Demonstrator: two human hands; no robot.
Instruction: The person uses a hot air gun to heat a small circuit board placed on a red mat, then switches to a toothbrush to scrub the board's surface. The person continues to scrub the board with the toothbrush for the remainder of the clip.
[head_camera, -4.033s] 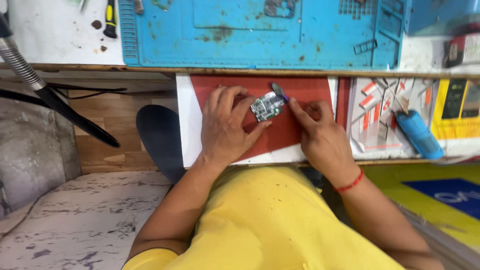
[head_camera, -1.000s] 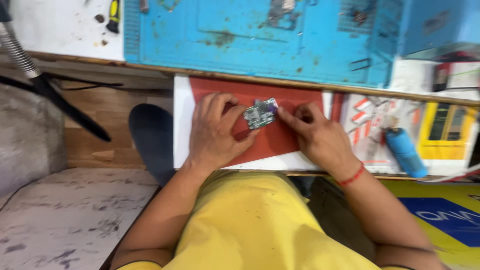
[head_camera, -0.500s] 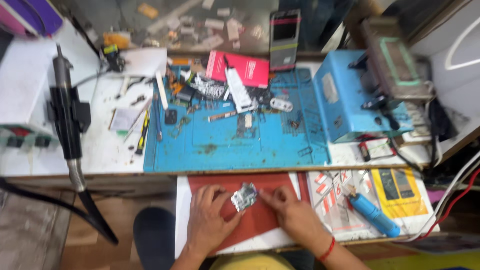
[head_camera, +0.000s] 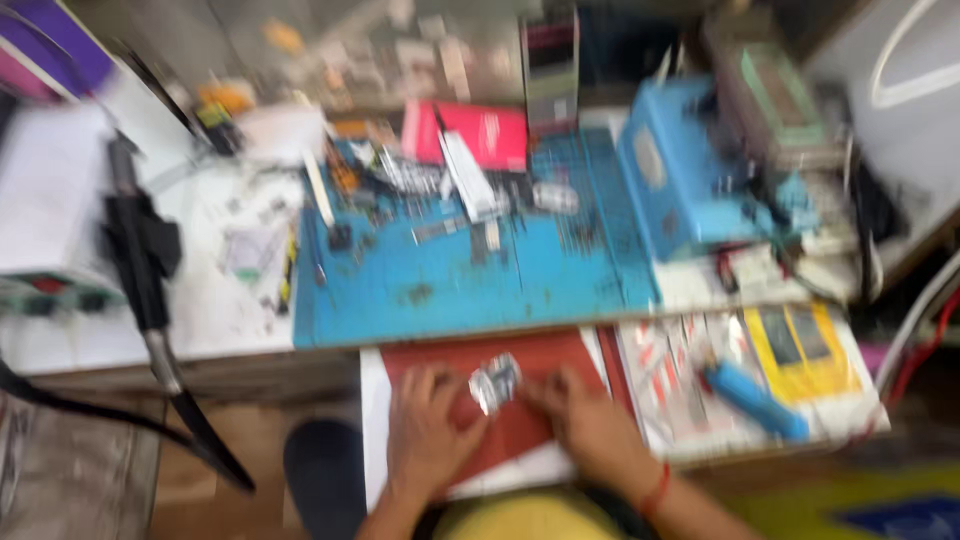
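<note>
A small silvery circuit part (head_camera: 494, 383) is held over a red mat (head_camera: 530, 365) at the near edge of the counter (head_camera: 215, 310), pinched between the left hand (head_camera: 428, 430) and the right hand (head_camera: 590, 425), though through the blur the exact grip of the fingers cannot be told. Behind the mat, a blue work mat (head_camera: 480, 280) strewn with small tools is seen, with a blue box-shaped device (head_camera: 680, 180) at its right and a red box (head_camera: 470, 135) at its far edge. A black soldering handle (head_camera: 140, 260) is seen well to the left, and a blue cylinder (head_camera: 755, 400) lies on printed sheets just right of the right hand.
</note>
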